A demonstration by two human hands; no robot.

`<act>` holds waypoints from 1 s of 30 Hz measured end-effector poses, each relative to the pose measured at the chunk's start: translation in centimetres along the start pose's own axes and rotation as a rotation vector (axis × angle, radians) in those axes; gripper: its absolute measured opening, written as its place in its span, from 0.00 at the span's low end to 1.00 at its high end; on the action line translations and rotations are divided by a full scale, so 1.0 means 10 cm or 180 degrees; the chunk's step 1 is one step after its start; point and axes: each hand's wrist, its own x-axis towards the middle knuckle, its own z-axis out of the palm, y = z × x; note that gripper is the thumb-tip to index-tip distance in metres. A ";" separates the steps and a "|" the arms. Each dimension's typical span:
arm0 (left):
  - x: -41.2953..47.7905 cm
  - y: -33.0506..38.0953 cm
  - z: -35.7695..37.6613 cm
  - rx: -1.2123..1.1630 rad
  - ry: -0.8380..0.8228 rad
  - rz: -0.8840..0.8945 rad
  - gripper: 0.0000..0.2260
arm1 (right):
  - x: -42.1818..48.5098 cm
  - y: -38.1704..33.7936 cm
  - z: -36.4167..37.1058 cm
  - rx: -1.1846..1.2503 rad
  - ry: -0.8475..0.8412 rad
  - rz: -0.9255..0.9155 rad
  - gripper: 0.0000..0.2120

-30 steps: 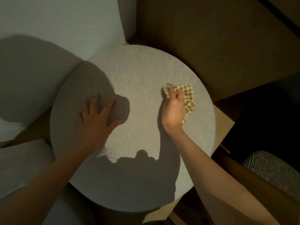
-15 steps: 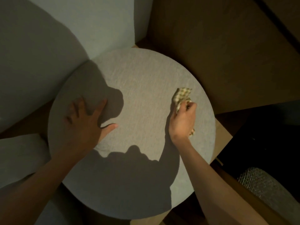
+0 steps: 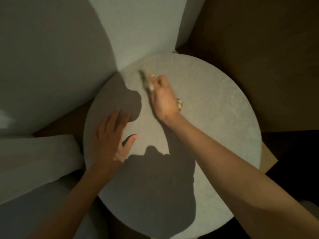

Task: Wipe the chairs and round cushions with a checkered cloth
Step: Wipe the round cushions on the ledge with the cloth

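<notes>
We could barely make out the checkered cloth (image 3: 145, 81), a blurred wad clenched in the right hand (image 3: 163, 99) at the far side of the round cushion (image 3: 215, 118). The left hand (image 3: 110, 140) lay flat on it, fingers spread, with brown wood (image 3: 259, 57) beyond.

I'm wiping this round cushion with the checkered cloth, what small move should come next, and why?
Probably sweep the checkered cloth rightward across the round cushion. The right hand grips it bunched near the far-left part, the wide right side lies beside it, and the left hand rests flat, steadying the near-left edge.
</notes>
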 end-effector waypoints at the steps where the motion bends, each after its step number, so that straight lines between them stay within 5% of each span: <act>1: -0.09 -0.03 0.01 0.0051 0.0024 -0.0090 0.29 | -0.11 -0.17 0.08 0.0121 -0.0404 -0.0316 0.10; 4: -0.32 -0.16 0.03 -0.0100 0.0057 -0.0307 0.31 | -0.20 -0.30 0.00 0.0060 -0.0739 -0.0688 0.12; 8: -0.45 -0.25 -0.02 -0.0779 -0.0080 -0.0655 0.34 | 0.27 0.19 -0.32 0.1384 0.1091 0.1322 0.09; 10: -0.47 -0.30 -0.06 -0.1074 -0.0076 -0.0597 0.33 | 0.36 0.17 -0.21 0.1488 0.1520 0.1613 0.06; 16: -0.73 -0.41 -0.02 -0.1149 0.0102 -0.0766 0.25 | -0.33 -0.71 0.60 0.0711 -0.0413 0.0018 0.12; 21: -1.04 -0.34 0.00 -0.1107 -0.0030 -0.0912 0.28 | -1.05 -0.77 0.62 0.0104 -0.1114 -0.0969 0.16; 25: -1.15 -0.15 0.02 -0.1282 -0.0260 -0.0843 0.28 | -0.99 -0.29 0.15 -0.0013 -0.0025 -0.0042 0.09; 30: -1.01 0.11 0.10 -0.0894 -0.0452 -0.0216 0.28 | -1.08 0.58 -0.61 -0.0115 0.1311 0.1849 0.14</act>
